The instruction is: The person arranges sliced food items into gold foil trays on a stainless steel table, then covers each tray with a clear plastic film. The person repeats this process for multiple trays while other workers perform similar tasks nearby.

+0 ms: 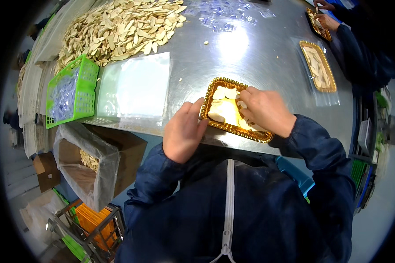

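A golden tray with a ridged rim lies tilted to my view near the table's front edge. Inside it are several pale dried slices, with bare shiny gold showing between them. My left hand grips the tray's left rim, fingers along the side and thumb at the near corner. Over the tray's right half, my right hand is closed, fingers bent down in a pinch. A pale slice shows at its fingertips; the hand covers part of the tray's right side.
A heap of dried slices covers the far left of the metal table. Clear bags lie beside a green basket of small packets. Small blue-white packets lie at the back. A filled tray is at right, near a co-worker's hands. A lined carton stands below left.
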Action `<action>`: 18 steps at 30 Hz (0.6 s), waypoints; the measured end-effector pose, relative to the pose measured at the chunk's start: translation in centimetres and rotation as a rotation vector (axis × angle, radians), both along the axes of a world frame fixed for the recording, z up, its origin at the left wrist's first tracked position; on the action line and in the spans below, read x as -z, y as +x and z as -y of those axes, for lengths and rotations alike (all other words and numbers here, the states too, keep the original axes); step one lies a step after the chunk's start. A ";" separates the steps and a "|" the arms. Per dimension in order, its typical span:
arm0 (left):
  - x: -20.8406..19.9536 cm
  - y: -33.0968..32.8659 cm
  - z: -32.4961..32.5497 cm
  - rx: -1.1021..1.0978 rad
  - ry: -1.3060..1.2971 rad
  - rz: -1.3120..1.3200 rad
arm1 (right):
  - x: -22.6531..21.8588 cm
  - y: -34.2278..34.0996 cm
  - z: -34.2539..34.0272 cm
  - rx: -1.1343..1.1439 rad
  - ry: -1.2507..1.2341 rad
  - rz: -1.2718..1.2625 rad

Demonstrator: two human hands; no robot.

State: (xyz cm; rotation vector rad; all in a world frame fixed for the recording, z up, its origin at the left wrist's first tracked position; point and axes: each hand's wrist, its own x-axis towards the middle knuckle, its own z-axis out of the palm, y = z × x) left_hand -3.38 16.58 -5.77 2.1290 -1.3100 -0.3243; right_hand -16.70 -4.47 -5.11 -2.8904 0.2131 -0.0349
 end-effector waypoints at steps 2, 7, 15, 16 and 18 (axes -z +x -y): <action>-0.3 0.0 -0.1 -0.026 0.039 -0.044 | 0.4 0.0 0.2 -0.004 0.000 0.026; -0.8 0.3 -0.7 -0.045 0.032 -0.051 | 0.7 -0.7 0.9 0.000 0.021 0.080; 0.0 0.0 -0.2 -0.038 0.058 0.006 | 0.9 -0.3 1.1 0.015 0.004 0.048; 0.0 0.1 -0.2 -0.041 0.069 0.005 | 0.9 -0.2 1.1 0.012 0.013 0.041; 0.2 0.2 -0.4 -0.043 0.088 -0.003 | 0.7 -0.4 1.5 0.079 0.075 0.072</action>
